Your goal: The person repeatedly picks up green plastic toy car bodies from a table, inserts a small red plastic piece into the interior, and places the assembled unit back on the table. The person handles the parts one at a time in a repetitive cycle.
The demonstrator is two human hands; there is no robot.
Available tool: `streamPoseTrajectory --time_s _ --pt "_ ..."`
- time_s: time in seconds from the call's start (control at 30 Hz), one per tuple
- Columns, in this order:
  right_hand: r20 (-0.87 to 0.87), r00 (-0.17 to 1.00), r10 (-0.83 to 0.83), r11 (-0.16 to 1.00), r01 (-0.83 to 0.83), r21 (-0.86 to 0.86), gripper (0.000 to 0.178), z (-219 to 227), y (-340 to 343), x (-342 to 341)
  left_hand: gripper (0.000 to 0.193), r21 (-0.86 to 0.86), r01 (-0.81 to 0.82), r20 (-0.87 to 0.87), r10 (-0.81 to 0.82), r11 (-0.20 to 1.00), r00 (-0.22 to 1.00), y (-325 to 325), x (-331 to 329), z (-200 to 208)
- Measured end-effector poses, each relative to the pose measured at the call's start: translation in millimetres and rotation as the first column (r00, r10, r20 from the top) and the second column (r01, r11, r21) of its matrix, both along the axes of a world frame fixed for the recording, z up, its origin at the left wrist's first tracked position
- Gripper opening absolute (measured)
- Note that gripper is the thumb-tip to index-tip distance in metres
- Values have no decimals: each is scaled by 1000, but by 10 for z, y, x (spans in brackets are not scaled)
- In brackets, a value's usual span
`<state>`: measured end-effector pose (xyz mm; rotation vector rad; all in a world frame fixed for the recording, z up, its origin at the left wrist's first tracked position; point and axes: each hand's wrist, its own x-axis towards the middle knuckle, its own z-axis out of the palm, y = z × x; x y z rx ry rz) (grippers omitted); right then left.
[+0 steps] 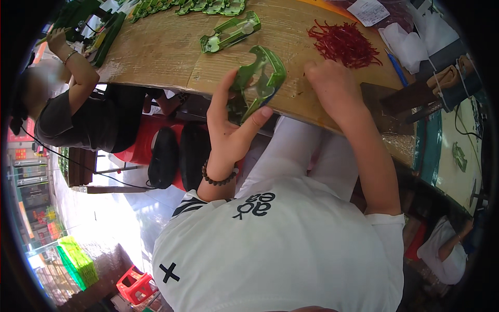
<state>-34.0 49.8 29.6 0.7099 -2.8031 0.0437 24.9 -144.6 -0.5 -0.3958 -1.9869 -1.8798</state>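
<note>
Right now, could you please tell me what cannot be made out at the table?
Head view: palm side of the right hand, hidden by its back; any grip unclear.
Head view: some fingers of the left hand, hidden by the green part it holds.
Head view: far green parts, cut off by the upper edge.
Head view: the number of red strips, hidden by their overlap.

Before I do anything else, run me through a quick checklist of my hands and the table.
1. Left hand has hold of the green part: ok, gripped between thumb and fingers.
2. Right hand holding a red strip: cannot tell, its fingertips are hidden.
3. Red strips close to the right hand: ok, piled just beyond it.
4. Second green part resting on the table: ok, apart from both hands.
5. Blue pen-like item clear of both hands: ok.
</note>
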Motion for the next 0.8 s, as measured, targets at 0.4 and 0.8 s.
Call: streamPoseTrajectory --time_s 0.4,0.8 --pt "-590 805 67 681 -469 -562 32 277 183 762 65 558 533 275 -748 636 604 307 271 149" --pt "-528 849 28 593 -439 -675 28 164 311 872 67 414 531 355 -668 740 654 454 327 259"
